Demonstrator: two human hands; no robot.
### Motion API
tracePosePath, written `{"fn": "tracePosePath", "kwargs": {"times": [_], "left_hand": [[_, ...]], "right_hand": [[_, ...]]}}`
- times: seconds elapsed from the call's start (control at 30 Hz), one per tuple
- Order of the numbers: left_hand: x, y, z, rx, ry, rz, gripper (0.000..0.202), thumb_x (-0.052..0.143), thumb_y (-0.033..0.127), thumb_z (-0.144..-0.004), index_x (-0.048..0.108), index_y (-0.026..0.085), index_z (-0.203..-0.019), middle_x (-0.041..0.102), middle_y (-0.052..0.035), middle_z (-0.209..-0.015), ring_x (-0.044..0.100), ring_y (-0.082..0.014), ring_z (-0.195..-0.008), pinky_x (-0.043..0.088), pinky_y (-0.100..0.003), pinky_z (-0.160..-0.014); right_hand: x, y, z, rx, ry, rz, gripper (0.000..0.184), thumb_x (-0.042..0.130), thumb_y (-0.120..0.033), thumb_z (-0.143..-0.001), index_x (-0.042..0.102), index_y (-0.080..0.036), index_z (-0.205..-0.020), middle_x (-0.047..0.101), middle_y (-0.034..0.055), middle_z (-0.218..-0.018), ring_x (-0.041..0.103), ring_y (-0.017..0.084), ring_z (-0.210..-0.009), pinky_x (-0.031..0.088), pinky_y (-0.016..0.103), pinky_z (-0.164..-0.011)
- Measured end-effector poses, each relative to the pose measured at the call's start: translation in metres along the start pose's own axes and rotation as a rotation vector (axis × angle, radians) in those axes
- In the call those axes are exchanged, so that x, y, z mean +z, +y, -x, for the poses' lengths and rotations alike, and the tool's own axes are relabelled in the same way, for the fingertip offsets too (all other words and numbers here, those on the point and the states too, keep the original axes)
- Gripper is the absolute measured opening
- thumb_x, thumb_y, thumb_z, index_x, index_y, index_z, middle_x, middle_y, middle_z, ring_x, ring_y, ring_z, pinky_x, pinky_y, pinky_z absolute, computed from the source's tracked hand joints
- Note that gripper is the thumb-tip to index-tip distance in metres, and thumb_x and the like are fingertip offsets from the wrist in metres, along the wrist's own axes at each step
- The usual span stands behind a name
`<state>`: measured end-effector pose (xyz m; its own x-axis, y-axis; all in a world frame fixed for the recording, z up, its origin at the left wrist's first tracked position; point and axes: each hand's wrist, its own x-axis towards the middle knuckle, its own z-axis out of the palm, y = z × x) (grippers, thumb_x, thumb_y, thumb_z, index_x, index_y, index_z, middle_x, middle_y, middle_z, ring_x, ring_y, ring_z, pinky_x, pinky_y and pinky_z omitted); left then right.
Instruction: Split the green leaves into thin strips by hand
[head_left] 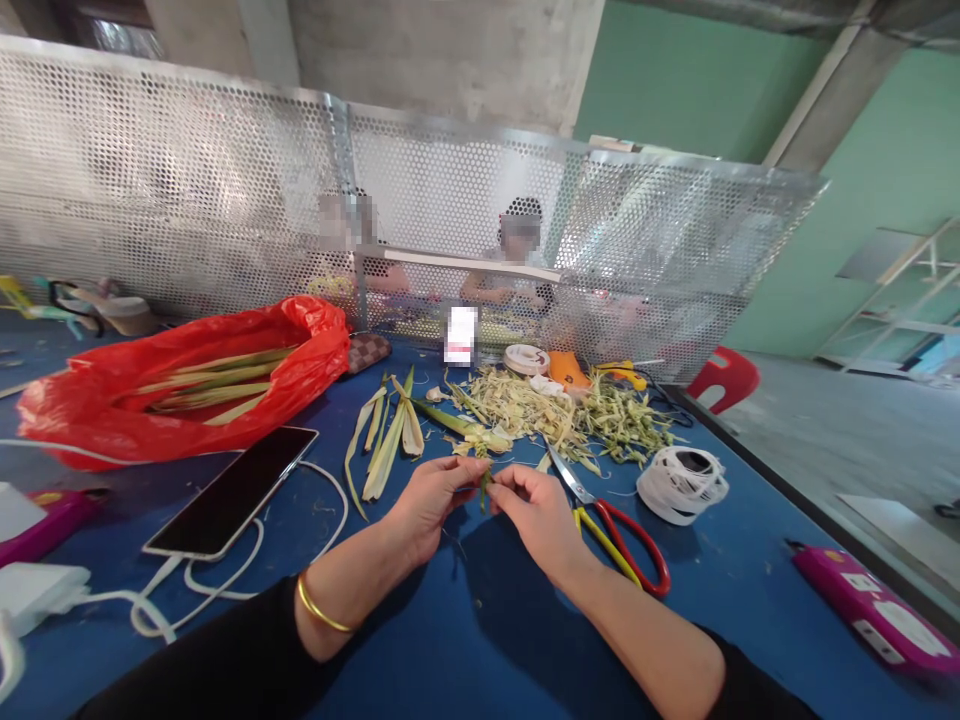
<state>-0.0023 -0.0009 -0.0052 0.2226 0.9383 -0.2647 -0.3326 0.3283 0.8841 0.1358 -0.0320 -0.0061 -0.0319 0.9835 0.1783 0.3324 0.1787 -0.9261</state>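
Note:
Both hands meet over the middle of the blue table [525, 660]. My left hand [431, 500] pinches a small piece of green plant leaf [486, 488] between thumb and fingers. My right hand [536, 515] grips the same piece from the other side, fingertips closed together. Just beyond the hands lie loose long leaf strips [390, 440] and a heap of pale shredded leaf bits [517, 405]. Scissors [607, 530] with one red and one yellow handle rest beside my right hand, blades pointing away. A thin thread seems to hang below the piece.
A red plastic bag [187, 390] holding long leaves stands at the left, near a phone [232, 490] with a white cable. A white roll [681, 485] and a purple device [874, 610] lie right. A perforated metal screen [457, 190] rises behind; people sit beyond it.

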Motion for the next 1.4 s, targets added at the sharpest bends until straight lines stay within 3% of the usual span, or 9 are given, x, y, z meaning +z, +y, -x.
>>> {"fn": "tracePosePath", "kwargs": {"times": [0.2,0.53,0.73,0.87,0.97,1.03,1.1,1.23,1.4], "left_hand": [[-0.002,-0.002,-0.002,-0.008,-0.006,0.007,0.023,0.080,0.031,-0.057,0.066,0.013,-0.064,0.063,-0.0023,-0.067,0.057,-0.0124,-0.066,0.043,-0.026,-0.071],[-0.003,0.004,-0.004,0.059,0.121,0.080,0.029,0.082,0.033,-0.052,0.064,0.014,-0.065,0.060,0.0010,-0.064,0.055,-0.0099,-0.061,0.044,-0.025,-0.065],[-0.006,0.009,-0.005,0.062,0.127,0.134,0.029,0.083,0.028,-0.051,0.061,0.015,-0.064,0.060,0.0012,-0.063,0.057,-0.0101,-0.059,0.045,-0.024,-0.064],[-0.006,0.017,-0.003,0.081,0.168,0.112,0.028,0.081,0.029,-0.051,0.061,0.015,-0.065,0.063,-0.0011,-0.062,0.060,-0.0125,-0.059,0.046,-0.025,-0.063],[-0.006,0.022,-0.001,0.117,0.187,0.116,0.025,0.081,0.027,-0.051,0.061,0.015,-0.061,0.060,0.0008,-0.056,0.058,-0.0112,-0.056,0.046,-0.025,-0.062],[-0.006,0.024,0.000,0.138,0.194,0.116,0.023,0.081,0.026,-0.051,0.061,0.016,-0.058,0.059,0.0013,-0.056,0.056,-0.0100,-0.054,0.045,-0.025,-0.062],[-0.006,0.025,0.001,0.148,0.196,0.108,0.021,0.080,0.025,-0.052,0.062,0.016,-0.058,0.059,0.0010,-0.057,0.056,-0.0098,-0.054,0.045,-0.025,-0.061],[-0.008,0.025,-0.001,0.155,0.192,0.085,0.020,0.079,0.025,-0.053,0.063,0.016,-0.060,0.059,0.0004,-0.058,0.055,-0.0100,-0.055,0.046,-0.025,-0.061],[-0.010,0.026,-0.001,0.164,0.186,0.069,0.020,0.078,0.026,-0.054,0.062,0.016,-0.061,0.060,-0.0011,-0.060,0.056,-0.0113,-0.058,0.045,-0.024,-0.060]], "right_hand": [[0.000,-0.002,0.000,-0.012,-0.016,-0.007,0.022,0.055,-0.031,-0.080,0.061,-0.016,-0.065,0.060,-0.0003,-0.060,0.054,0.014,-0.059,0.041,0.024,-0.059],[-0.017,-0.002,-0.006,-0.059,0.055,0.053,0.034,0.048,-0.044,-0.085,0.063,-0.016,-0.074,0.065,0.0039,-0.069,0.059,0.017,-0.068,0.045,0.026,-0.063],[-0.045,-0.016,-0.006,-0.189,-0.041,0.646,0.021,0.052,-0.037,-0.083,0.061,-0.022,-0.073,0.062,0.0005,-0.069,0.055,0.015,-0.062,0.038,0.025,-0.057],[-0.077,0.002,0.016,-0.065,-0.018,0.992,0.026,0.054,-0.042,-0.079,0.054,-0.022,-0.063,0.057,0.0015,-0.064,0.048,0.014,-0.047,0.028,0.026,-0.044],[-0.093,0.030,0.041,0.017,0.015,1.050,0.017,0.052,-0.037,-0.080,0.060,-0.022,-0.081,0.061,0.0060,-0.078,0.058,0.020,-0.063,0.037,0.027,-0.050],[-0.098,0.046,0.056,0.026,0.045,1.057,0.026,0.051,-0.031,-0.079,0.058,-0.021,-0.102,0.060,0.0103,-0.099,0.061,0.024,-0.083,0.043,0.028,-0.059],[-0.098,0.053,0.064,0.086,0.076,1.083,0.034,0.046,-0.026,-0.080,0.053,-0.020,-0.113,0.058,0.0123,-0.109,0.062,0.023,-0.084,0.044,0.027,-0.060],[-0.093,0.048,0.061,0.165,0.036,1.138,0.052,0.048,-0.017,-0.074,0.045,-0.014,-0.126,0.061,0.0146,-0.106,0.063,0.024,-0.083,0.043,0.028,-0.061],[-0.099,0.039,0.045,0.253,0.007,1.144,0.067,0.050,-0.013,-0.067,0.039,-0.008,-0.133,0.067,0.0139,-0.087,0.064,0.024,-0.071,0.041,0.028,-0.058]]}}
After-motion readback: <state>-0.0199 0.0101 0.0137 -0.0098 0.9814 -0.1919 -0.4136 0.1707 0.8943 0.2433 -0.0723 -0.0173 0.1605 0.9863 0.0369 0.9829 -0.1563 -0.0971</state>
